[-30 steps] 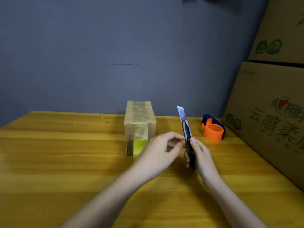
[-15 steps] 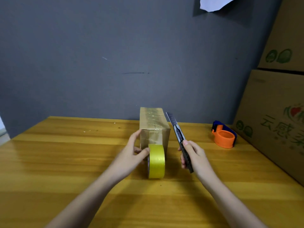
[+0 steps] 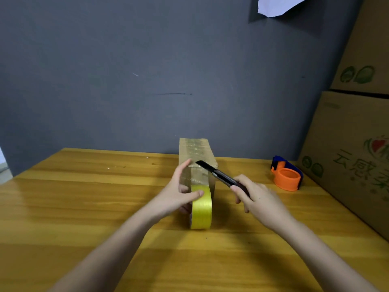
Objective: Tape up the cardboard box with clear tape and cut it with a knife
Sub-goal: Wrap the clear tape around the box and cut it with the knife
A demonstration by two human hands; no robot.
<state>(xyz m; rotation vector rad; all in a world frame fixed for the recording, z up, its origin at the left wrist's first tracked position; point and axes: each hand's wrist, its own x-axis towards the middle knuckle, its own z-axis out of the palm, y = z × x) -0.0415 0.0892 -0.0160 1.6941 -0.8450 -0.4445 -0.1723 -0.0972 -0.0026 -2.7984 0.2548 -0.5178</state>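
A small cardboard box (image 3: pixel 196 151) stands at the middle of the wooden table (image 3: pixel 84 197), its top and near face covered with clear tape. A yellowish tape roll (image 3: pixel 202 209) stands on edge just in front of it, a strip running up to the box. My left hand (image 3: pixel 177 194) grips the roll from the left, thumb on top. My right hand (image 3: pixel 257 199) holds a utility knife (image 3: pixel 219 175), its blade tilted left and lying against the box's near top edge above the tape strip.
An orange and blue tape dispenser (image 3: pixel 287 175) sits on the table to the right. Large printed cardboard cartons (image 3: pixel 353 144) are stacked along the right edge. A grey wall (image 3: pixel 147 70) rises behind the table.
My left hand went from the knife to the tape roll and now grips it. My right hand swung the knife from upright to tilted left, bringing the blade to the box's near top edge.
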